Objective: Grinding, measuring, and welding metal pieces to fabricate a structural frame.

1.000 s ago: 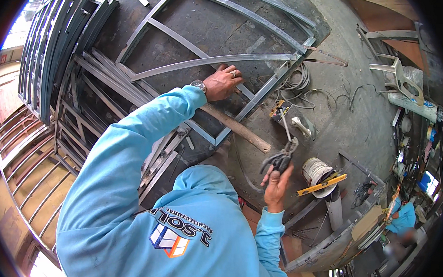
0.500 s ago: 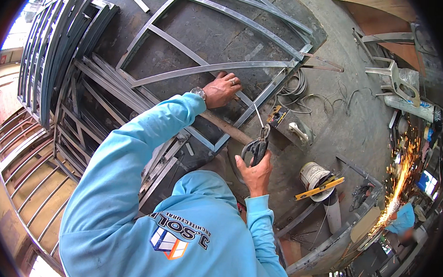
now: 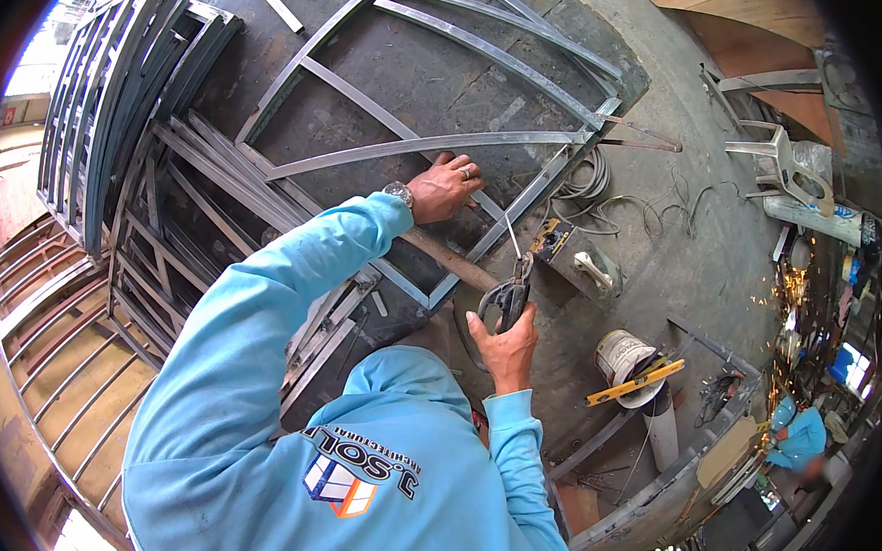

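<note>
My right hand (image 3: 506, 349) is closed round the black grip of a welding electrode holder (image 3: 507, 301). A thin pale electrode (image 3: 513, 235) sticks out of its jaws. The electrode's tip is close to the lower right side of a grey metal frame (image 3: 525, 202); contact cannot be made out. My left hand (image 3: 446, 188), with a watch at its wrist, has its fingers curled over the straight crossbar (image 3: 361, 97), near a curved bar (image 3: 418, 147). A brown rod (image 3: 447, 258) lies below that hand, partly hidden by my arm.
A welding machine (image 3: 567, 250) and coiled cable (image 3: 584, 178) are right of the frame. Nearer are a bucket (image 3: 624, 355) and yellow spirit level (image 3: 635, 381). Metal bars (image 3: 237, 170) and stacked frames (image 3: 121, 109) fill the left. A co-worker in blue (image 3: 801, 439) is beside sparks, far right.
The sparks by the co-worker have shrunk from a bright stream to scattered specks. The view has shifted slightly; both my hands keep nearly the same place and hold.
</note>
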Demonstrator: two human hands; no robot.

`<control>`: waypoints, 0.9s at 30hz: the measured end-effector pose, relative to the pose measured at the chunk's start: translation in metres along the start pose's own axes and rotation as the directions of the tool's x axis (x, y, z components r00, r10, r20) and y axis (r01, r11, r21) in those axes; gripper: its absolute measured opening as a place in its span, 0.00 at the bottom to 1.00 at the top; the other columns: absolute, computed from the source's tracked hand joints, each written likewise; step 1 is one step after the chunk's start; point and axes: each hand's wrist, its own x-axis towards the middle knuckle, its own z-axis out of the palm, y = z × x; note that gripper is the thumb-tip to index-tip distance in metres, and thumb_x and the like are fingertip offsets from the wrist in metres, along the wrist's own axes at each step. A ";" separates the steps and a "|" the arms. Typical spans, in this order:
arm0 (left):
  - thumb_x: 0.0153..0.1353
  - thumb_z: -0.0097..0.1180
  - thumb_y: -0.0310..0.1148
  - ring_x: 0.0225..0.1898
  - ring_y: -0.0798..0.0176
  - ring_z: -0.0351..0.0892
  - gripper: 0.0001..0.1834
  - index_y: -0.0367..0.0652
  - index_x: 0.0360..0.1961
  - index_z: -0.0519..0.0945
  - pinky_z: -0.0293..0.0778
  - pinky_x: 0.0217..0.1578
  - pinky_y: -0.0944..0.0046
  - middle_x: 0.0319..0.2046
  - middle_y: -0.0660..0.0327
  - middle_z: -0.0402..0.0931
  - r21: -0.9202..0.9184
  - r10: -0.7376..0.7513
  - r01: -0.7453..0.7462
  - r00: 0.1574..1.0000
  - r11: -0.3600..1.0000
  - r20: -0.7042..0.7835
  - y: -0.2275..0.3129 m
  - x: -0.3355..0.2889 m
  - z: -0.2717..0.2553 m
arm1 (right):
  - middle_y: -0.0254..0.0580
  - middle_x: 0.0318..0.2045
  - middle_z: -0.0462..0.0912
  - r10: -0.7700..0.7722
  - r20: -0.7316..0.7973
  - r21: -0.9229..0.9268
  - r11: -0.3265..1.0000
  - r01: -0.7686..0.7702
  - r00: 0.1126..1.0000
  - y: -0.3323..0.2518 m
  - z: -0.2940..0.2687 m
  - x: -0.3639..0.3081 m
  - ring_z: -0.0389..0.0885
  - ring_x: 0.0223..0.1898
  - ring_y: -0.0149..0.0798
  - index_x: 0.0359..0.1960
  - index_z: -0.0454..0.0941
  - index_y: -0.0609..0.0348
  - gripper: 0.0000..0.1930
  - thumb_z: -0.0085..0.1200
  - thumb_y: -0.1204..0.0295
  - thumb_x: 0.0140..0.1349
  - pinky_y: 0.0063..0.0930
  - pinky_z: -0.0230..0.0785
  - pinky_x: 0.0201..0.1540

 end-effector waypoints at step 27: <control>0.51 0.65 0.31 0.55 0.54 0.66 0.25 0.41 0.52 0.77 0.62 0.53 0.49 0.49 0.56 0.71 -0.032 0.005 -0.006 1.000 0.999 -0.023 0.000 -0.001 -0.001 | 0.60 0.30 0.79 0.024 0.065 -0.097 0.995 -0.018 0.998 -0.012 -0.007 0.001 0.80 0.32 0.63 0.43 0.64 0.63 0.34 0.70 0.53 0.46 0.49 0.72 0.33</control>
